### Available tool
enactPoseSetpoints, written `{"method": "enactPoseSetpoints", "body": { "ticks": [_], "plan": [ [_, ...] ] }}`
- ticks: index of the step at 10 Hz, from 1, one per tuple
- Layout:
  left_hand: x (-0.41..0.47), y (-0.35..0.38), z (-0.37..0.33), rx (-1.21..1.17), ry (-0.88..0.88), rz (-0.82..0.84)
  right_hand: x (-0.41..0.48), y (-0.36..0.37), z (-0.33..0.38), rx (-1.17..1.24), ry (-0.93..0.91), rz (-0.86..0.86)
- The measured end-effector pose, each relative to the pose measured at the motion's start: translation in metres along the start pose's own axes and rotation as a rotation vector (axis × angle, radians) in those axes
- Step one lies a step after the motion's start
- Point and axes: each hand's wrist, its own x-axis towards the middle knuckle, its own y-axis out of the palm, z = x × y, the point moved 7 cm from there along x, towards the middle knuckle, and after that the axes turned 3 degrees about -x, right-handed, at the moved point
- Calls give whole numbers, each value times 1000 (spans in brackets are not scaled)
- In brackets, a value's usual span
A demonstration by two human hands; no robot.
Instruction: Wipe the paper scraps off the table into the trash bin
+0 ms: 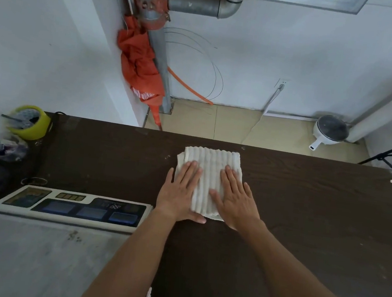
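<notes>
Hands first: I have my left hand (180, 191) and my right hand (235, 201) both pressed flat, fingers spread, on top of the folded white ribbed cloth (209, 175); neither grips anything, they only bear down on it. That cloth lies on the dark brown wood-grain surface (306, 212), toward its far edge and about midway across.

To wipe well from this position, I judge that I should keep the palms flat and the pressure even, so the leading edge of the cloth stays down and nothing slips beneath it. One long stroke toward an edge seems better than short scrubbing, which would scatter light paper. I cannot see a trash bin for certain; the yellow-green round container (30, 122) at the far left corner is the only candidate, and I cannot tell whether it is one.

Counting what I see: two hands, one cloth, one container. Scraps are few: one small white paper scrap (148, 292) near my left forearm, one pale fleck (391, 182) at the far right edge, and some tiny light specks (167, 157) left of the cloth, too small to count reliably. One white electronic scale with a dark display panel (70, 206) sits just left of my left hand.
</notes>
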Motion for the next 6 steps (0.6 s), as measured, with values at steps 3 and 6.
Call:
{"method": "enactPoseSetpoints", "body": {
  "ticks": [3,6],
  "plan": [
    [-17,-22,-1,49,-93,124,0,-23,2,-34,3,193],
    [-71,-79,4,-106,-357,-9,-49,-88,-4,53,27,132]
  ]
}}
